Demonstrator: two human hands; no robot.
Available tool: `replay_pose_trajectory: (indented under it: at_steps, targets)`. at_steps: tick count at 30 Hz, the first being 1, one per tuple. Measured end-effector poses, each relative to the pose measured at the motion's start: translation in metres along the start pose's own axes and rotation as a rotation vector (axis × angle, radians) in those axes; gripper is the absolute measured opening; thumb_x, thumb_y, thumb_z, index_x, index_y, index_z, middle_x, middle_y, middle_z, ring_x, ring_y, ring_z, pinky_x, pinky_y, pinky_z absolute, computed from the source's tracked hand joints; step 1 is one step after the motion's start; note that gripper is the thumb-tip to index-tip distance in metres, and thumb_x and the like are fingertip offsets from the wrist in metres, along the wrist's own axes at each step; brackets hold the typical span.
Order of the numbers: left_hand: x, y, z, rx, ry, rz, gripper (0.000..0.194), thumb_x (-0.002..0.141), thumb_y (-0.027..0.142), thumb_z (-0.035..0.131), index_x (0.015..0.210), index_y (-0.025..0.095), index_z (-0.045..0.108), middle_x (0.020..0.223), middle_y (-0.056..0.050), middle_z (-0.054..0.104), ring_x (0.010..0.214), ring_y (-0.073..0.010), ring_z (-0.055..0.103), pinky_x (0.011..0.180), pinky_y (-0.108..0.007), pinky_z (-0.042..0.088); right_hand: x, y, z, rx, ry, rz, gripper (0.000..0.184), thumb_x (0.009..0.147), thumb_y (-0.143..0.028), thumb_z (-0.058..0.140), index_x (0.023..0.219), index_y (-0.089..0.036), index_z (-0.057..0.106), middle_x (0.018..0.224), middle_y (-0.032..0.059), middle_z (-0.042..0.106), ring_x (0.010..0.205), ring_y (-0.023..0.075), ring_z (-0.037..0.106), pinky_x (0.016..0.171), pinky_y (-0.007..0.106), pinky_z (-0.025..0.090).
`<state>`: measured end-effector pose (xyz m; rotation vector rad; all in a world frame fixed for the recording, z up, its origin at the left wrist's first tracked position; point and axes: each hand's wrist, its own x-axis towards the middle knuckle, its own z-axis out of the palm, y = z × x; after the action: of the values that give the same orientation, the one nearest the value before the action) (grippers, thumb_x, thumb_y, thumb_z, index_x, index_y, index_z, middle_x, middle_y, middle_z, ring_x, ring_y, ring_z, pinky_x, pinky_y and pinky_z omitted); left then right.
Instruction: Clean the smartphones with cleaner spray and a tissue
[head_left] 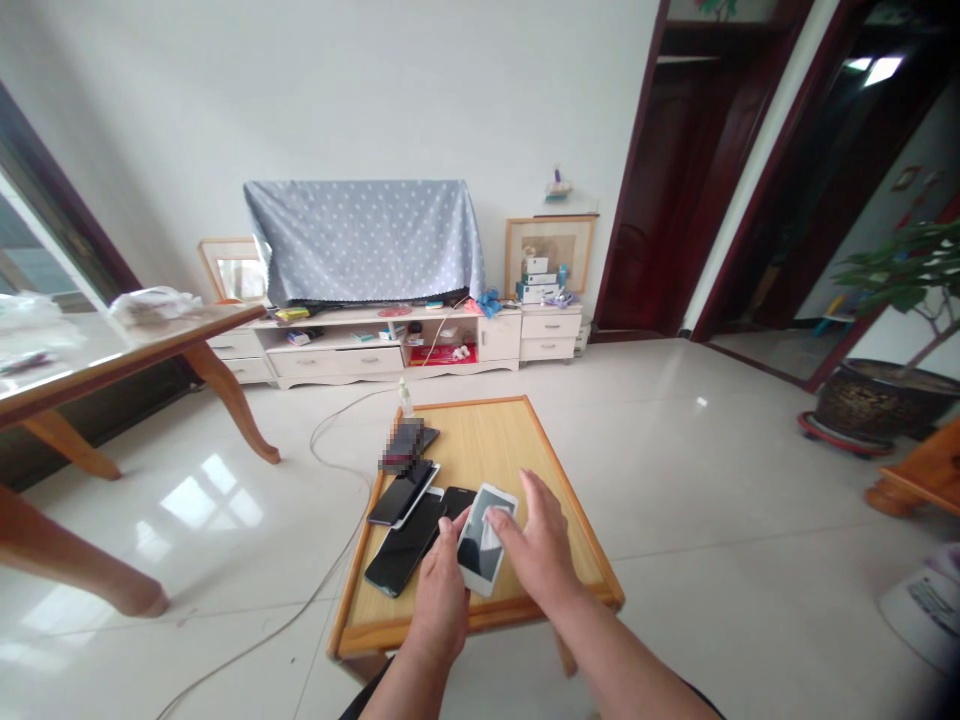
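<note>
A white-framed phone (pixel 480 560) is tilted up over the small wooden table (pixel 517 440). My left hand (pixel 441 590) grips its lower left edge, thumb on the frame. My right hand (pixel 536 545) presses a small white cloth (pixel 495 517) against the phone's dark screen, fingers bent over it. Several other dark phones (pixel 405 545) lie flat on the table just left of my hands, one (pixel 401 492) stacked partly over another. A blurred-out dark item (pixel 405 445) lies further back on the table.
A small bottle (pixel 405 398) stands at the table's far left corner. A cable (pixel 330 440) trails across the tiled floor. A big wooden table (pixel 112 350) is at left, a cloth-covered TV (pixel 364 240) on a white cabinet behind, a potted plant (pixel 877 400) at right.
</note>
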<state>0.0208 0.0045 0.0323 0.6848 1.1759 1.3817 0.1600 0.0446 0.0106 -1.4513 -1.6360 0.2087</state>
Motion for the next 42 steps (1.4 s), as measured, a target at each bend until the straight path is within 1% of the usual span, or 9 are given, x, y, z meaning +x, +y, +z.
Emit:
replay_pose_trajectory:
  at_steps: [4,9,14,17,20,26,33,38,42]
  targets:
    - [-0.006,0.003,0.006,0.015,0.025,-0.006,0.069,0.088,0.071,0.051,0.13,0.019,0.067,0.128,-0.013,0.07,0.129,-0.0298,0.059,0.113,-0.041,0.041,0.007,0.006,-0.003,-0.015,-0.022,0.013,0.045,0.094,-0.049,0.056,0.129,-0.022,0.062,0.131,0.0132,0.065,0.128,0.0326,0.055,0.106,0.051,0.044]
    - [-0.003,0.0,0.006,-0.074,-0.014,-0.033,0.075,0.087,0.074,0.05,0.133,0.017,0.065,0.121,-0.016,0.073,0.12,-0.0303,0.065,0.11,-0.044,0.044,-0.008,-0.004,-0.003,-0.091,-0.102,-0.109,0.079,0.081,-0.056,0.071,0.149,-0.025,0.044,0.15,0.0132,0.051,0.142,0.0398,0.038,0.112,0.064,0.031]
    - [0.0,-0.006,-0.003,-0.045,-0.045,-0.024,0.07,0.087,0.07,0.053,0.128,0.016,0.069,0.114,-0.013,0.076,0.118,-0.0309,0.066,0.106,-0.042,0.047,0.009,0.004,-0.007,-0.009,-0.078,-0.032,0.028,0.098,-0.045,0.052,0.106,-0.026,0.071,0.118,0.0077,0.072,0.121,0.0296,0.058,0.107,0.05,0.037]
    - [0.001,-0.006,-0.006,-0.034,-0.052,-0.022,0.067,0.086,0.069,0.054,0.126,0.017,0.07,0.11,-0.012,0.077,0.115,-0.0309,0.067,0.103,-0.041,0.05,0.006,0.001,-0.006,-0.031,-0.081,-0.065,0.034,0.092,-0.049,0.06,0.115,-0.025,0.068,0.12,0.0093,0.07,0.122,0.0318,0.057,0.107,0.051,0.036]
    - [0.002,-0.006,-0.008,-0.031,-0.049,-0.005,0.068,0.086,0.07,0.054,0.126,0.017,0.07,0.11,-0.012,0.077,0.114,-0.0306,0.068,0.103,-0.042,0.05,-0.002,-0.006,-0.005,-0.078,-0.074,-0.094,0.069,0.078,-0.062,0.073,0.133,-0.023,0.057,0.132,0.0129,0.063,0.128,0.0377,0.051,0.108,0.057,0.03]
    - [0.001,-0.01,-0.01,0.028,-0.08,0.009,0.07,0.085,0.07,0.055,0.125,0.015,0.07,0.112,-0.013,0.076,0.118,-0.0326,0.065,0.105,-0.043,0.049,0.014,0.001,-0.007,-0.077,-0.115,0.051,0.04,0.097,-0.055,0.05,0.077,-0.023,0.065,0.08,0.0051,0.07,0.084,0.0234,0.062,0.08,0.034,0.04]
    - [0.0,-0.004,-0.009,0.113,-0.053,0.041,0.072,0.087,0.072,0.051,0.123,0.014,0.072,0.111,-0.014,0.076,0.12,-0.0327,0.064,0.107,-0.045,0.046,0.003,-0.006,-0.005,-0.114,-0.109,-0.009,0.049,0.077,-0.069,0.071,0.098,-0.024,0.064,0.088,0.0059,0.071,0.089,0.0292,0.062,0.085,0.039,0.037]
    - [-0.004,0.002,-0.004,0.215,-0.107,0.067,0.073,0.087,0.075,0.047,0.119,0.015,0.074,0.116,-0.014,0.075,0.126,-0.0332,0.059,0.116,-0.048,0.036,0.013,0.0,-0.007,-0.162,-0.12,0.107,0.045,0.095,-0.062,0.049,0.072,-0.024,0.057,0.068,0.0038,0.064,0.071,0.0232,0.059,0.069,0.032,0.034]
    - [-0.002,0.0,-0.004,0.13,-0.098,0.033,0.069,0.087,0.073,0.051,0.119,0.016,0.074,0.117,-0.014,0.075,0.12,-0.0326,0.064,0.111,-0.046,0.042,0.012,-0.001,-0.007,-0.147,-0.113,0.073,0.04,0.091,-0.063,0.056,0.082,-0.024,0.062,0.074,0.0046,0.067,0.076,0.0245,0.061,0.072,0.032,0.035]
